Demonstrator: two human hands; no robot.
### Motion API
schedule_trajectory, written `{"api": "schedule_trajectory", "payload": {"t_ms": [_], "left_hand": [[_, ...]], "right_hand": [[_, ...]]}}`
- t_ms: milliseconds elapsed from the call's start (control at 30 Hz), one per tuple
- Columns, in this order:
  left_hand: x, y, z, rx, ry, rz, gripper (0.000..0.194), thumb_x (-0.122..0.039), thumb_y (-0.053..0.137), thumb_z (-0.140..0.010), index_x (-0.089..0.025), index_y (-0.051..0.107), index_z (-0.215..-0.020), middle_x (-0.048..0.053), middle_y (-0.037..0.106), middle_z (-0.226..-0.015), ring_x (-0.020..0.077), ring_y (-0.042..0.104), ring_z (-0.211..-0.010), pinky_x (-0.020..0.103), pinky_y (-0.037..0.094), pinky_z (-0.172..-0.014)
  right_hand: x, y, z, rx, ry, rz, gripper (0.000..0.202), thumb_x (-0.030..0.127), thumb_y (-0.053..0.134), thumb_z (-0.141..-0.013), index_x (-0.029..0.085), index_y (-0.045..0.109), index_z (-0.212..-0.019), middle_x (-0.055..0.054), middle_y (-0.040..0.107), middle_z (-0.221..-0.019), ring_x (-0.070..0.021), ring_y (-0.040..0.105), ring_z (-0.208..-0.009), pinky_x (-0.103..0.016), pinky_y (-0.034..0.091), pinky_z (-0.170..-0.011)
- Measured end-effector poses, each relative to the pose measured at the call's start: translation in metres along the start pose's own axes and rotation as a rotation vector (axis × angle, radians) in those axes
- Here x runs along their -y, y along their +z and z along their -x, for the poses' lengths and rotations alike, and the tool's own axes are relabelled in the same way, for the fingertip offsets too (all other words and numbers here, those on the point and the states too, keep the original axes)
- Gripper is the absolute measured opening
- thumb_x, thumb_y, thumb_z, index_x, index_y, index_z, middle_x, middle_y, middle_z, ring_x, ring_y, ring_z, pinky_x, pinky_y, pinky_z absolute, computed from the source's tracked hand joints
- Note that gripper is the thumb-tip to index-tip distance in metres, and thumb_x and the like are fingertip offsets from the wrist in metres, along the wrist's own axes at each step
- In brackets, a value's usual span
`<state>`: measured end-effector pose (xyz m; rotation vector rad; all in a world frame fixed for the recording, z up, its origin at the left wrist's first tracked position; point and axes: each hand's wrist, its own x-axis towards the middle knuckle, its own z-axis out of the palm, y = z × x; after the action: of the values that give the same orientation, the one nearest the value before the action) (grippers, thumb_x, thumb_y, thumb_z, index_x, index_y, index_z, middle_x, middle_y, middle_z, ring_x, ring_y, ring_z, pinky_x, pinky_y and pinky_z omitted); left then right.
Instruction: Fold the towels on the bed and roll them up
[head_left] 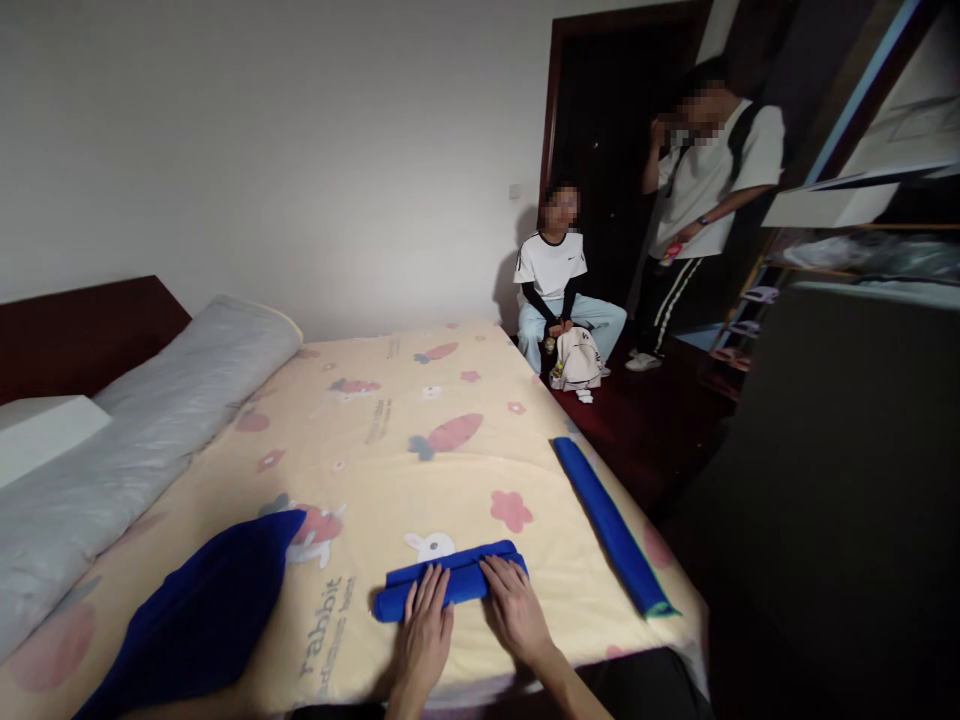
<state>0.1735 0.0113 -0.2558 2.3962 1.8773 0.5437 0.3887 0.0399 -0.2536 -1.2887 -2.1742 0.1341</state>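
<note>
A blue cloth (465,580), partly rolled up, lies on the bed near its front edge. My left hand (427,620) rests on the left half of this roll, with its fingers stretched out over the top. On the right half lies my right hand (517,605), fingers extended and slightly bent over the roll. Both hands touch the cloth from above, and neither wraps around it. To the right, a second blue cloth (611,525) forms a long narrow roll along the bed's side. Another blue cloth (206,600) is spread loosely at the left.
The bed (390,480) has a yellow sheet printed with rabbits and carrots. A grey rolled bedding piece (187,385) and a white box (49,430) are at left. One person (555,265) sits by a backpack (577,360); another person (701,190) stands near a shelf (832,210).
</note>
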Motion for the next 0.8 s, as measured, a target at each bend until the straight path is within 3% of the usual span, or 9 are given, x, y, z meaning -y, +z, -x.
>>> {"api": "schedule_trajectory", "payload": {"t_ms": [133, 300, 433, 567, 700, 800], "left_hand": [[-0.016, 0.014, -0.007, -0.020, -0.096, -0.088, 0.065, -0.011, 0.040, -0.083, -0.022, 0.033, -0.147, 0.007, 0.039, -0.153, 0.0232, 0.033, -0.142, 0.048, 0.027, -0.118], [-0.019, 0.022, -0.007, -0.005, -0.083, -0.144, 0.063, -0.006, 0.033, -0.082, -0.018, 0.040, -0.143, 0.007, 0.041, -0.151, 0.0191, 0.036, -0.141, 0.042, 0.034, -0.115], [0.010, -0.002, 0.004, -0.014, -0.039, -0.168, 0.066, -0.013, 0.040, -0.083, -0.026, 0.032, -0.147, 0.002, 0.034, -0.156, 0.0174, 0.032, -0.143, 0.042, 0.029, -0.117], [0.033, -0.023, 0.011, -0.008, -0.195, -0.235, 0.064, -0.016, 0.043, -0.081, -0.028, 0.039, -0.144, 0.003, 0.037, -0.155, 0.0211, 0.033, -0.142, 0.050, 0.025, -0.116], [0.028, -0.024, 0.008, -0.007, -0.329, -0.322, 0.067, -0.011, 0.045, -0.076, -0.028, 0.045, -0.141, 0.006, 0.039, -0.154, 0.0235, 0.032, -0.143, 0.056, 0.022, -0.114], [0.016, -0.018, 0.005, -0.123, -0.340, -0.376, 0.072, -0.006, 0.045, -0.072, -0.025, 0.045, -0.141, 0.008, 0.038, -0.154, 0.0255, 0.026, -0.145, 0.059, 0.017, -0.115]], "right_hand": [[0.021, 0.003, -0.006, 0.085, -0.017, -0.018, 0.058, 0.017, 0.044, -0.085, 0.014, 0.045, -0.142, -0.012, 0.044, -0.148, -0.0269, 0.037, -0.139, -0.050, 0.032, -0.114], [0.043, 0.009, -0.015, 0.248, -0.103, -0.108, 0.071, 0.016, 0.044, -0.080, 0.018, 0.032, -0.149, -0.008, 0.037, -0.153, -0.0231, 0.029, -0.143, -0.047, 0.027, -0.117], [0.013, -0.004, -0.011, 0.259, -0.020, -0.046, 0.072, 0.015, 0.044, -0.077, 0.021, 0.036, -0.148, -0.007, 0.035, -0.154, -0.0240, 0.029, -0.143, -0.050, 0.024, -0.117], [-0.032, -0.018, 0.003, 0.260, 0.187, 0.038, 0.069, 0.020, 0.045, -0.078, 0.019, 0.039, -0.146, -0.010, 0.041, -0.151, -0.0271, 0.033, -0.141, -0.053, 0.026, -0.114], [-0.045, -0.016, 0.013, 0.237, 0.276, 0.096, 0.069, 0.023, 0.045, -0.079, 0.021, 0.036, -0.148, -0.010, 0.038, -0.152, -0.0296, 0.030, -0.142, -0.056, 0.029, -0.110], [-0.034, -0.007, 0.014, 0.083, 0.289, 0.145, 0.078, 0.017, 0.045, -0.075, 0.025, 0.028, -0.151, -0.009, 0.031, -0.155, -0.0319, 0.025, -0.144, -0.059, 0.028, -0.109]]}}
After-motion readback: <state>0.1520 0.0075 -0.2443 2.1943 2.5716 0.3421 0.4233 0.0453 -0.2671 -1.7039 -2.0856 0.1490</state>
